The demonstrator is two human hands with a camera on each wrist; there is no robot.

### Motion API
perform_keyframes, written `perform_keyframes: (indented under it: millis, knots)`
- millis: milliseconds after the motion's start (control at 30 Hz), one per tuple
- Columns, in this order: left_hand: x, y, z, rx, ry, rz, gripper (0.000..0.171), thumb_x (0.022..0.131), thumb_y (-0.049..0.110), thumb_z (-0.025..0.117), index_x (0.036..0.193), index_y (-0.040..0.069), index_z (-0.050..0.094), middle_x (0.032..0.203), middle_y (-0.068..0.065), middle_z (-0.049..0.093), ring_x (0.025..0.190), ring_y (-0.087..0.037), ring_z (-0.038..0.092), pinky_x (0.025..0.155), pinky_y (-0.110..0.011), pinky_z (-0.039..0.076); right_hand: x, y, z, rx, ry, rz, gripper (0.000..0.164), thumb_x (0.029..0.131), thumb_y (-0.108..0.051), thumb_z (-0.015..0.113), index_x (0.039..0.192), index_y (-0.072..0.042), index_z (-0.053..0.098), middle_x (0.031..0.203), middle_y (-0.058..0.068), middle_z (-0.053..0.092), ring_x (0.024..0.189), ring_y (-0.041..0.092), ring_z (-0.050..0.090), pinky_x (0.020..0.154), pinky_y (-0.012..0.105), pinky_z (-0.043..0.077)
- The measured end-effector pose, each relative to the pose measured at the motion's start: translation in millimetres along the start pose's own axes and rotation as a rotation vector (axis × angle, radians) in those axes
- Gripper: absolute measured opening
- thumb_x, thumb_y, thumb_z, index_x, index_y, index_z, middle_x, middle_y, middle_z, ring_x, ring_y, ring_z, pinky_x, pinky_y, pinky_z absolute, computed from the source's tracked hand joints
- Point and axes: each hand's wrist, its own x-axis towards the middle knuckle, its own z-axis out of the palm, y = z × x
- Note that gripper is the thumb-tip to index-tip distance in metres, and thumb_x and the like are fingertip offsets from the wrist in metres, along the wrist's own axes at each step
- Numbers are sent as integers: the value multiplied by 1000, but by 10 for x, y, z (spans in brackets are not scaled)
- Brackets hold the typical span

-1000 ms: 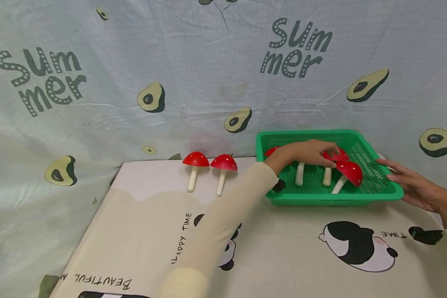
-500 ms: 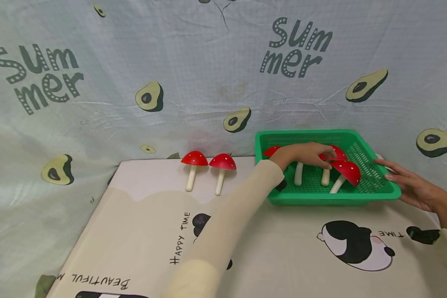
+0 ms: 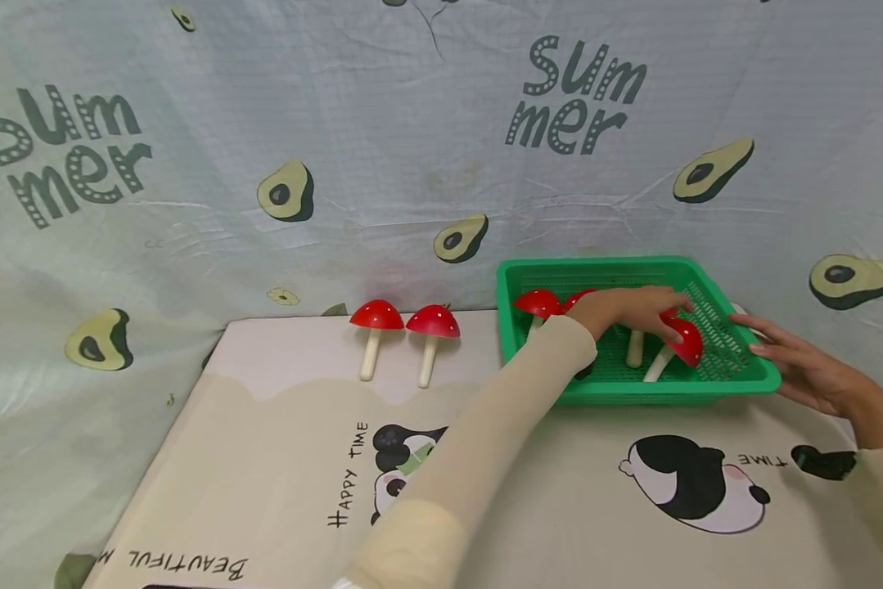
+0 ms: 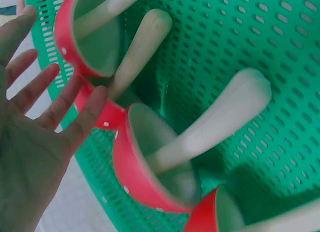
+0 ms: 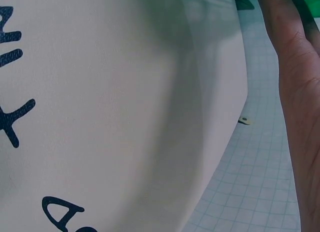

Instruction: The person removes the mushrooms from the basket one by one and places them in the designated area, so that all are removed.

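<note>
Above the green basket (image 3: 596, 263), my left hand (image 3: 636, 309) reaches over the toy mushrooms at its right. The left wrist view has this hand (image 4: 35, 142) with fingers spread beside the red caps and nothing in its palm; contact with a cap cannot be told. Several red-capped, white-stemmed mushrooms lie inside, among them one at the left (image 3: 538, 303) and one tilted at the right (image 3: 686, 343). At the basket's right rim, my right hand (image 3: 817, 368) holds on, its thumb over the edge and other fingers partly hidden. The right wrist view shows mainly its wrist.
Two more red mushrooms, one (image 3: 371, 335) beside the other (image 3: 432, 339), lie left of the basket near the table's back edge. A patterned cloth (image 3: 382, 114) hangs behind the table (image 3: 279, 458). The table cover carries printed pandas and words.
My left hand has moved rightward over the basket, uncovering more of the mushrooms at the left. The right hand stays at the rim. The head view has shifted slightly.
</note>
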Motion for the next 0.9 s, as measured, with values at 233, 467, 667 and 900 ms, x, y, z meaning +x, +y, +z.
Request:
perform_keyframes:
  millis: [233, 467, 667, 900]
  knots:
    - [69, 3, 61, 29, -38, -53, 72, 98, 43, 65, 160, 29, 29, 158, 13, 33, 140, 2, 28, 105, -11, 33, -1, -24, -7, 37, -56, -17, 54, 110, -4, 21, 151, -36, 35, 135, -9, 52, 114, 21, 67, 91, 39, 58]
    - [113, -38, 112, 122, -51, -80, 76, 97, 50, 63, 161, 33, 26, 157, 8, 27, 137, -3, 27, 101, -12, 35, 7, -41, 18, 84, -120, -28, 57, 110, -3, 18, 153, -35, 36, 137, -9, 51, 118, 22, 66, 95, 40, 56]
    - [192, 55, 160, 187, -37, -184, 80, 89, 58, 69, 157, 41, 29, 155, 15, 24, 134, -5, 24, 99, -17, 38, -3, -25, 12, 40, -61, -12, 54, 111, -5, 21, 152, -37, 36, 136, -10, 50, 115, 21, 67, 92, 40, 58]
    - [268, 117, 196, 263, -7, -187, 70, 89, 53, 72, 147, 36, 36, 147, 16, 34, 129, -4, 29, 100, -18, 35, -16, 9, -24, 36, -39, -3, 55, 111, -5, 22, 151, -39, 36, 135, -10, 51, 114, 21, 67, 92, 40, 58]
